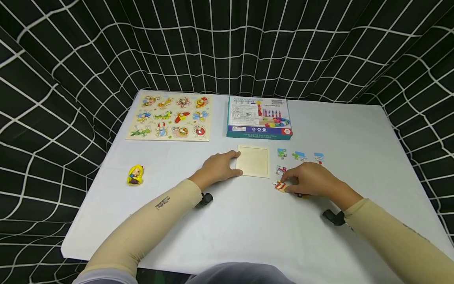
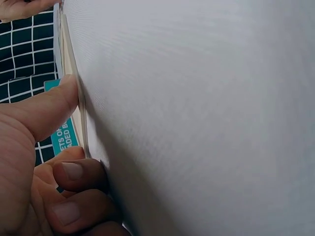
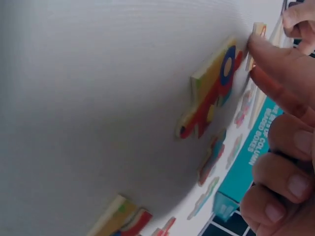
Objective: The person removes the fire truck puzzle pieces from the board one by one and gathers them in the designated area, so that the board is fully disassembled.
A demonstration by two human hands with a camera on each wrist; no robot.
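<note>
My left hand holds the left side of a square wooden puzzle tray, thumb and index finger on its rim. In the left wrist view the thumb lies against the tray's edge, and the other fingers are curled. Just right of the tray, my right hand pinches a red and yellow jigsaw piece between thumb and index finger, low over the white table. Beside that hand lie a pink and red piece and a larger red, yellow and blue piece; others are partly hidden beneath it.
Several blue and green pieces lie beyond the right hand. A teal-edged bead box stands behind the tray. An insect peg board is at back left, and a yellow-haired figure lies at left. Netted dark cloth surrounds the table.
</note>
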